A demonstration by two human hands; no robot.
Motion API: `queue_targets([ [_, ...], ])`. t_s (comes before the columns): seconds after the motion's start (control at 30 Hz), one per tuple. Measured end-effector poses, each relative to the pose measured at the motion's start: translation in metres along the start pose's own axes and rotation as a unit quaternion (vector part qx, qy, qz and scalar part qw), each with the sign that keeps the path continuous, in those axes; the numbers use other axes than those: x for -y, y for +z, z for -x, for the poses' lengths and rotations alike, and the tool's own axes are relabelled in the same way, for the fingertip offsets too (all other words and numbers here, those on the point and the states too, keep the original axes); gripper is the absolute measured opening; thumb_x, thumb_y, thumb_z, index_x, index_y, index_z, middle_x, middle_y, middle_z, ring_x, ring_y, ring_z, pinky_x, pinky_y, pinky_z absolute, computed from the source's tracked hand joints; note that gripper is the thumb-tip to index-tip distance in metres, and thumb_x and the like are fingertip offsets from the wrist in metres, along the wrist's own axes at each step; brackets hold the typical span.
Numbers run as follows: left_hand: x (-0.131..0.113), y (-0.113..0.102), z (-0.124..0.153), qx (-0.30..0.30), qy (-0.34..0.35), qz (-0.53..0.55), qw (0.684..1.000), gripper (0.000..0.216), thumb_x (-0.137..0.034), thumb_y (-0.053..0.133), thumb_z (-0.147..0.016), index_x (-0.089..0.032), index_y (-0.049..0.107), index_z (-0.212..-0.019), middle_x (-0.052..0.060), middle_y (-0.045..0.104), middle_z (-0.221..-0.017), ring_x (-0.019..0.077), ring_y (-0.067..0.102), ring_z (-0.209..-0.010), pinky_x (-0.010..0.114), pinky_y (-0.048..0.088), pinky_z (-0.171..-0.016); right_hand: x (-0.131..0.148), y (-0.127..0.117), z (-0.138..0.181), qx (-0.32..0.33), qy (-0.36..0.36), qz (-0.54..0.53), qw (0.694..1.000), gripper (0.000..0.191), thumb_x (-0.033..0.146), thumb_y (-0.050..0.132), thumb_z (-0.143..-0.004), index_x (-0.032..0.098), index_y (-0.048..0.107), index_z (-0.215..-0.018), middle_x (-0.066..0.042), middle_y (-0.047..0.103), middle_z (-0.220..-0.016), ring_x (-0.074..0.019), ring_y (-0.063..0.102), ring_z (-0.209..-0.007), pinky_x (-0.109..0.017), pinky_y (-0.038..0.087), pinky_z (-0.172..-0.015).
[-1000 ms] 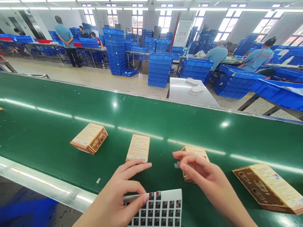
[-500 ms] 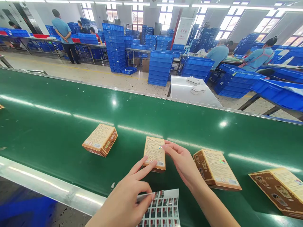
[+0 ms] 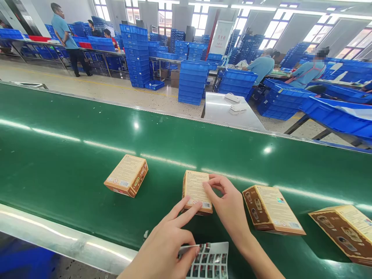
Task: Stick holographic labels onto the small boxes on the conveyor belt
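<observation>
On the belt (image 3: 72, 162) | left hand (image 3: 162, 248): grip holding sticker sheet (image 3: 212, 261); right hand (image 3: 226, 205): grip narrow, on closed box (image 3: 194, 188)

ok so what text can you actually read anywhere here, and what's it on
No text here is sharp enough to quote.
middle box, touched by the right hand: fine print and a barcode, too small.
left box and right box: print too small.
white sign far back: red characters, blurred.
sticker sheet in the left hand: tiny pictures, nothing legible.
</observation>
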State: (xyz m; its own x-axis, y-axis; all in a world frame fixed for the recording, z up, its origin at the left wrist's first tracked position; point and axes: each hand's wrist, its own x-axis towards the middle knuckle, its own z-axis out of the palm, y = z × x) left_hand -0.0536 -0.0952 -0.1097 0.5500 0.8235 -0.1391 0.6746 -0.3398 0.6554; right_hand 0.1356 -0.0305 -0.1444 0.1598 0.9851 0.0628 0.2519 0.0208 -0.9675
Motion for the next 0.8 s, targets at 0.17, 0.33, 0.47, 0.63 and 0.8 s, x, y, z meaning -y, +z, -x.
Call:
queue_targets([
  [0.17,-0.009,0.002,-0.008,0.019,0.019,-0.019,0.999,0.021,-0.013,0.061,-0.088,-0.019,0.077,-0.077,0.001,0.033,-0.164,0.0349,0.024,-0.154,0.053,0.046,-0.116,-0.005,-0.005,-0.007,-0.044,-0.017,0.057,0.997,0.037,0.051,0.068,-0.088,0.021,0.055,-0.105,-0.010,0.074,-0.092,-0.0294,0.072,-0.086,-0.046,0.058,-0.080],
  [0.33,-0.011,0.000,-0.011,0.002,0.024,0.017,1.000,0.019,-0.018,0.061,-0.091,-0.021,0.078,-0.082,0.002,0.037,-0.162,0.0340,0.032,-0.152,0.055,0.041,-0.119,0.000,-0.032,-0.012,-0.067,-0.039,0.101,0.992,0.035,0.048,0.061,-0.091,0.020,0.056,-0.112,-0.013,0.074,-0.100,-0.0311,0.073,-0.087,-0.045,0.059,-0.072],
  [0.47,-0.009,-0.011,-0.004,-0.024,0.013,0.037,0.999,0.022,-0.022,0.060,-0.095,-0.023,0.076,-0.079,-0.001,0.044,-0.160,0.0319,0.032,-0.153,0.057,0.039,-0.120,0.027,-0.060,0.009,0.043,-0.211,0.189,0.958,0.016,0.033,0.054,-0.101,0.025,0.066,-0.109,-0.010,0.070,-0.117,-0.0279,0.066,-0.110,-0.043,0.057,-0.090],
  [0.63,-0.006,-0.019,0.001,-0.044,0.008,0.030,0.999,0.025,-0.025,0.056,-0.099,-0.024,0.074,-0.080,-0.002,0.044,-0.160,0.0318,0.030,-0.154,0.062,0.034,-0.121,0.045,-0.065,0.040,0.230,-0.372,0.265,0.860,0.020,0.013,0.051,-0.102,0.023,0.065,-0.112,-0.011,0.068,-0.125,-0.0264,0.061,-0.123,-0.042,0.057,-0.099],
  [0.8,-0.005,-0.019,0.004,-0.051,0.009,0.015,0.999,0.027,-0.025,0.054,-0.100,-0.024,0.073,-0.082,-0.003,0.042,-0.161,0.0313,0.029,-0.154,0.064,0.029,-0.123,0.034,-0.048,0.049,0.216,-0.424,0.318,0.820,0.020,0.012,0.047,-0.102,0.018,0.066,-0.100,-0.017,0.069,-0.125,-0.0357,0.056,-0.129,-0.056,0.056,-0.099],
])
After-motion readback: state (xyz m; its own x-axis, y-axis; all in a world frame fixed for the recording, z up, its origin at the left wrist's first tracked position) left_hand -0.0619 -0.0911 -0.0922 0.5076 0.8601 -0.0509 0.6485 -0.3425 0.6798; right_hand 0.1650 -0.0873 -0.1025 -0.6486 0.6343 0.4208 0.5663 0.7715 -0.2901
